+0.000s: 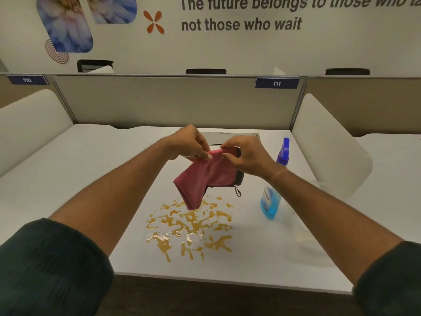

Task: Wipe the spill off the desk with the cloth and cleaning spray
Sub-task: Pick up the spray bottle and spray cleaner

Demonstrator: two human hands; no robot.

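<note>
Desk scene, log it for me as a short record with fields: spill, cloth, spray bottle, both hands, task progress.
spill: orange-brown liquid spread in patches on the white desk, unwiped
cloth: pink cloth held in the air above the spill's far edge, hanging down, not touching the desk
spray bottle: blue spray bottle upright on the desk, right of the spill, untouched
left hand: left hand pinching the cloth's top edge
right hand: right hand gripping the same top edge
task progress: wiping not yet begun

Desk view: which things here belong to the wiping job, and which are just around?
Job: pink cloth held in left hand and right hand; spray bottle; orange spill; desk.

Just around: number plate 111; wall lettering; side dividers.
</note>
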